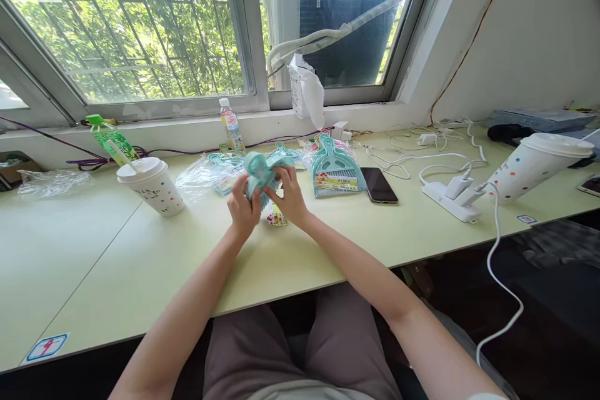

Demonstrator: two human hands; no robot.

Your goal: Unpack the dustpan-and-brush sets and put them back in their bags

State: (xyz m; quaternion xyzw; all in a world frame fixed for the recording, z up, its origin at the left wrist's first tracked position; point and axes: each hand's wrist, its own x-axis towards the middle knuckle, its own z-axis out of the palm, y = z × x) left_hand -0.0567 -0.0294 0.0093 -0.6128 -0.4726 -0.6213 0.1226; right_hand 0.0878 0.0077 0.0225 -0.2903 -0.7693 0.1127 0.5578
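Note:
Above the middle of the table, my left hand (244,206) and my right hand (290,195) both grip a mint-green mini dustpan and brush (257,169), their fingers closed around it. It is tilted and slightly blurred, and my fingers cover part of it. Bristles seem to show between the hands. Just beneath, a printed label card (276,214) in yellow and red lies on the table. To the right of my right hand rests another mint-green dustpan set (334,165) with a label across it. Similar sets in clear plastic (197,175) lie behind my left hand.
A lidded paper cup (152,187) with a straw stands left, a green pouch (110,140) behind it. A drink bottle (232,125) is by the window. At right are a phone (379,185), a power strip (452,201) with trailing cables, and a large paper cup (537,165).

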